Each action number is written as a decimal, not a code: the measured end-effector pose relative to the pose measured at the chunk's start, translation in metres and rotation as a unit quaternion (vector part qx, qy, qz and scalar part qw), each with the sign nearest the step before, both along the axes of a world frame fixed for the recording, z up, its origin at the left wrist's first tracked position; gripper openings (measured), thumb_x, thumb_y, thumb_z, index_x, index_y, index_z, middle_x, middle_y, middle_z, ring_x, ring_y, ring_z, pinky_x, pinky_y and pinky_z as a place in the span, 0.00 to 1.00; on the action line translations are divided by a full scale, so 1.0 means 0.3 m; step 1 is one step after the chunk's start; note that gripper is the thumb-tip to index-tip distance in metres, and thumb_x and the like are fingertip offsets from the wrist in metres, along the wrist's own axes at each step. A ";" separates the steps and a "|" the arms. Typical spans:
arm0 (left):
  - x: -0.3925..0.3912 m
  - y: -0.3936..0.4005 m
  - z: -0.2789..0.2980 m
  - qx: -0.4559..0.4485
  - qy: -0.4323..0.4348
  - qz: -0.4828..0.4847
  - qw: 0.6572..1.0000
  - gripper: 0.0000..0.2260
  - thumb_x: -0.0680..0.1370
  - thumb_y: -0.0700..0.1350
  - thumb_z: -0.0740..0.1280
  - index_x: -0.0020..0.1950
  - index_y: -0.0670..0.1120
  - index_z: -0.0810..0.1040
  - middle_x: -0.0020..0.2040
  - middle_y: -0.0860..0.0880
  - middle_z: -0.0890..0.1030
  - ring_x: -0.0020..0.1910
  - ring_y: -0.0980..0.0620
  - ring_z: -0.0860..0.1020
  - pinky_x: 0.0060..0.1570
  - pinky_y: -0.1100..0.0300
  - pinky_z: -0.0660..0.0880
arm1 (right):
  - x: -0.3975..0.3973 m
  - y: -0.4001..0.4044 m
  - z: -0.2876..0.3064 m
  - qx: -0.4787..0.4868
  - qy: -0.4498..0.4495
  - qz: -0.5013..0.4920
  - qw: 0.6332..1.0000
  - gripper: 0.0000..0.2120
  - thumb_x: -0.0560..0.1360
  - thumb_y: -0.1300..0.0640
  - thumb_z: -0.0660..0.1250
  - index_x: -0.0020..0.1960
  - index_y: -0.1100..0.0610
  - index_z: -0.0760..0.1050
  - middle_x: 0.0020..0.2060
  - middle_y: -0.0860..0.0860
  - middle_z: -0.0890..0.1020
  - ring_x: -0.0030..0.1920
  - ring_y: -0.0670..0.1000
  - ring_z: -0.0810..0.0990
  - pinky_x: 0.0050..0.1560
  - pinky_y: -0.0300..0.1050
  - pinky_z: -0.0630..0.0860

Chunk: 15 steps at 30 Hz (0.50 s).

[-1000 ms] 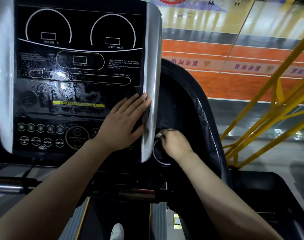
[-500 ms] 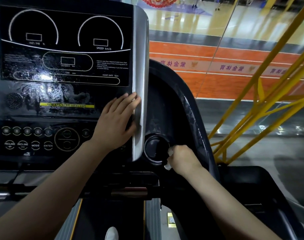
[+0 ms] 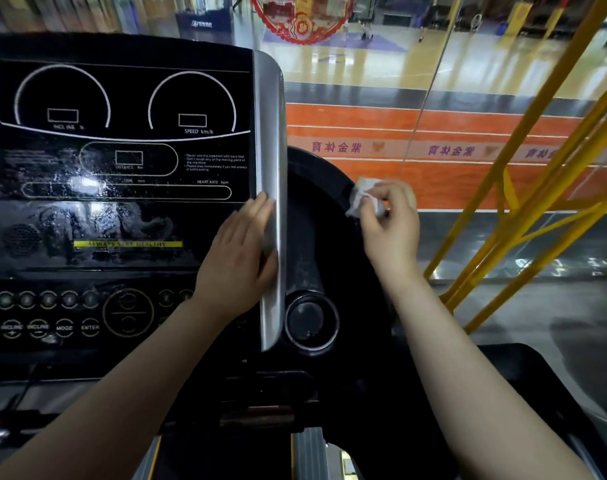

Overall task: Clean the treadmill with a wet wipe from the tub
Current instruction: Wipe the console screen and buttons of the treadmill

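I take the silver trim strip [image 3: 270,202] on the treadmill console as my landmark and work across from there.

Left of the strip, the black display panel [image 3: 122,161] shows streaks and a smeary sheen around the yellow label [image 3: 128,243], which I read as damp from wiping; below it sit the round buttons [image 3: 49,299].

On the strip itself my left hand [image 3: 238,258] lies flat, fingers together and extended, holding nothing, the fingertips resting over the strip's left edge. I judge it is there to brace me, so I keep its pressure light and off the buttons.

Right of the strip, low down, is the round cup holder [image 3: 310,322], and above it the dark curved side housing [image 3: 315,209] sweeps up.

Further right, at the housing's upper rim, my right hand [image 3: 390,220] pinches a crumpled white wet wipe [image 3: 362,195] between thumb and fingers, the wipe touching the rim. The tub is not in view.

To do this stretch well, I would spread the wipe flatter under the fingers so more of it meets the plastic, follow the rim's curve in one steady pass, and turn to a fresh face if it looks grey. Beyond the rim are the yellow railings [image 3: 537,188]; I stay clear of them.
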State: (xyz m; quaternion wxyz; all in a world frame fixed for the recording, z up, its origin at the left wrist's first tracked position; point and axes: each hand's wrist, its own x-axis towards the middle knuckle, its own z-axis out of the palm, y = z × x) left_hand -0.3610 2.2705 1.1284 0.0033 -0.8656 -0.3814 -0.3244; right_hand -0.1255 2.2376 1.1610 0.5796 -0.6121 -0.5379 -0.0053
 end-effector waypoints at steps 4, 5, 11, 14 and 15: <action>-0.003 0.001 -0.012 0.003 0.027 0.002 1.000 0.28 0.82 0.50 0.57 0.81 0.44 0.55 0.81 0.45 0.57 0.80 0.47 0.54 0.78 0.48 0.53 | -0.056 0.246 0.044 -0.051 -0.029 0.048 0.997 0.05 0.78 0.62 0.63 0.52 0.60 0.76 0.57 0.54 0.82 0.56 0.52 0.79 0.51 0.39 0.70; -0.008 0.005 -0.011 0.001 0.033 -0.003 0.999 0.28 0.82 0.50 0.57 0.81 0.45 0.55 0.81 0.46 0.56 0.80 0.48 0.54 0.78 0.48 0.53 | -0.078 0.300 0.053 -0.065 -0.060 0.052 0.995 0.07 0.78 0.61 0.62 0.55 0.60 0.76 0.55 0.55 0.82 0.54 0.54 0.80 0.48 0.42 0.72; -0.024 0.017 -0.005 -0.013 0.025 -0.032 0.999 0.27 0.82 0.50 0.55 0.80 0.46 0.58 0.81 0.47 0.56 0.80 0.51 0.52 0.79 0.51 0.49 | -0.128 0.440 0.090 -0.095 -0.279 0.116 0.949 0.16 0.80 0.57 0.54 0.66 0.54 0.71 0.54 0.54 0.79 0.52 0.56 0.78 0.47 0.51 0.77; -0.028 0.022 -0.010 -0.011 0.033 -0.038 0.999 0.27 0.81 0.50 0.56 0.80 0.47 0.58 0.81 0.47 0.54 0.81 0.50 0.51 0.79 0.49 0.50 | -0.050 0.404 0.048 -0.099 -0.313 0.086 0.941 0.20 0.80 0.56 0.59 0.73 0.52 0.69 0.69 0.53 0.74 0.65 0.57 0.74 0.58 0.48 0.72; -0.031 0.023 -0.011 -0.013 0.035 -0.039 0.999 0.27 0.81 0.50 0.56 0.80 0.47 0.58 0.82 0.47 0.54 0.81 0.50 0.51 0.79 0.48 0.50 | -0.023 0.370 0.027 -0.094 -0.300 0.075 0.946 0.19 0.79 0.56 0.60 0.70 0.50 0.70 0.69 0.53 0.75 0.65 0.58 0.74 0.57 0.48 0.73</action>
